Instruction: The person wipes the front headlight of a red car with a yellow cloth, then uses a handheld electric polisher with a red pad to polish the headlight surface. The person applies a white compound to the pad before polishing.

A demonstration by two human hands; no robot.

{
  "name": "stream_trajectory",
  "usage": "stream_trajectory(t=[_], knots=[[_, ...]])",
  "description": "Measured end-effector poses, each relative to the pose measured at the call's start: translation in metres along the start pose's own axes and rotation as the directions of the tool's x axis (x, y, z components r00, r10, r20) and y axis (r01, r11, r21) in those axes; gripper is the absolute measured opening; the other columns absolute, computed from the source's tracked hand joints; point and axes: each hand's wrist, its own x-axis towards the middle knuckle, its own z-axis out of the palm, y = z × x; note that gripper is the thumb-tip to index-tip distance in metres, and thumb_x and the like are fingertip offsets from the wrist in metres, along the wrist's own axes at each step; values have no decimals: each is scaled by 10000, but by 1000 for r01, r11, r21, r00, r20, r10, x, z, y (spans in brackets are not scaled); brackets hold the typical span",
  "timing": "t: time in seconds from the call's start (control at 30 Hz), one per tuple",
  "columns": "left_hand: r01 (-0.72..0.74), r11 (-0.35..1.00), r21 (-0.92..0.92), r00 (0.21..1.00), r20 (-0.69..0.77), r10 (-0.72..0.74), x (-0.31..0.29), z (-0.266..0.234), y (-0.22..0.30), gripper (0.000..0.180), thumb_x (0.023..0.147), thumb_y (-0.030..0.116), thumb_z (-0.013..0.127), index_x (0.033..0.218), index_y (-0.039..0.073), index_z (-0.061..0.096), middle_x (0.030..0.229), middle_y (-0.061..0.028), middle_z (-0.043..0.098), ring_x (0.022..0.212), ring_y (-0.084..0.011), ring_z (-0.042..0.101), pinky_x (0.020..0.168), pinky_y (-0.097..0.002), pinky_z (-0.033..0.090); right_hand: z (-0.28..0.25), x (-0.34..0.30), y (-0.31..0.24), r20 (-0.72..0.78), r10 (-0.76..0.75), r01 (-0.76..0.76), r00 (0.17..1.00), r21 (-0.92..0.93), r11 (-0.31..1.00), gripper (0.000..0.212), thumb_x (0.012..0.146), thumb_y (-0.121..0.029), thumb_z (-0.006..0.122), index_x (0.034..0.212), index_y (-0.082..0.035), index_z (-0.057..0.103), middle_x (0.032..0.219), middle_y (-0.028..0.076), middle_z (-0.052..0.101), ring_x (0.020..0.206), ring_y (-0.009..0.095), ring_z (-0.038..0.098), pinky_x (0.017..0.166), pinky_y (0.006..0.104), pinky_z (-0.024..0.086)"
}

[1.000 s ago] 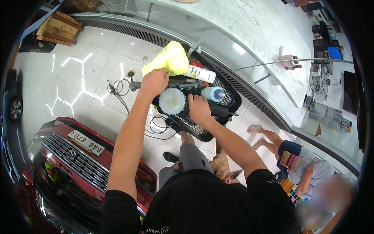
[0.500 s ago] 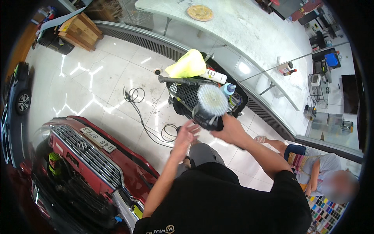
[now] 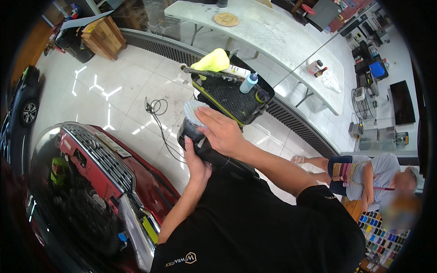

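Observation:
A dark polishing machine [image 3: 187, 130] is close to my body, its round white fluffy polishing pad [image 3: 191, 108] facing away from me. My left hand [image 3: 198, 166] is closed around the machine's body from below, thumb up along its side. Over the pad's right side lies my right hand [image 3: 222, 132], fingers bent over its face and thumb beneath its edge. Just beyond stands a black cart [image 3: 223, 93] with a mesh top. On it are a yellow cloth [image 3: 211, 60], a white bottle [image 3: 236, 71], a light blue bottle [image 3: 249, 83] and a dark roll [image 3: 261, 95].
A red car [image 3: 141, 175] with its bonnet area exposed stands at the left. A cable [image 3: 159, 120] trails over the tiled floor toward me. Behind a glass partition is a long white table [image 3: 273, 27]. At the right sits a person [image 3: 350, 175]; a wooden crate [image 3: 104, 38] stands far left.
The polishing machine has come away from above the cart, toward me and leftward. My left hand has taken hold of its body, and my right hand has moved onto the pad.

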Motion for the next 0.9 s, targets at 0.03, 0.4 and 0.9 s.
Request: stream_trajectory(t=[0.03, 0.4, 0.9], knots=[[-10, 995, -97, 998, -58, 4, -4, 11, 2, 530, 1061, 469, 500, 1382, 49, 519, 1276, -99, 636, 1105, -236, 651, 998, -405, 524, 7, -5, 7, -19, 39, -38, 999, 35, 999, 393, 891, -129, 716, 1249, 15, 645, 1177, 219, 689, 1116, 370, 667, 935, 418, 552], [-139, 985, -107, 931, -352, 93, 45, 0, 5, 669, 974, 705, 475, 1247, 107, 598, 1096, -83, 676, 1018, -257, 645, 951, -453, 512, -3, -1, 251, 282, 364, -271, 888, -317, 909, 357, 1030, -332, 543, 972, -32, 727, 947, 196, 731, 862, 405, 690, 752, 502, 548], [-272, 957, -97, 765, -625, 154, 87, 16, -24, 850, 875, 843, 454, 1191, 69, 610, 1048, -124, 669, 948, -285, 643, 850, -463, 543, 37, 99, 517, 765, 482, 28, 426, -544, 839, 324, 888, -99, 602, 1199, -118, 690, 1043, 170, 730, 961, 363, 709, 829, 487, 566]])
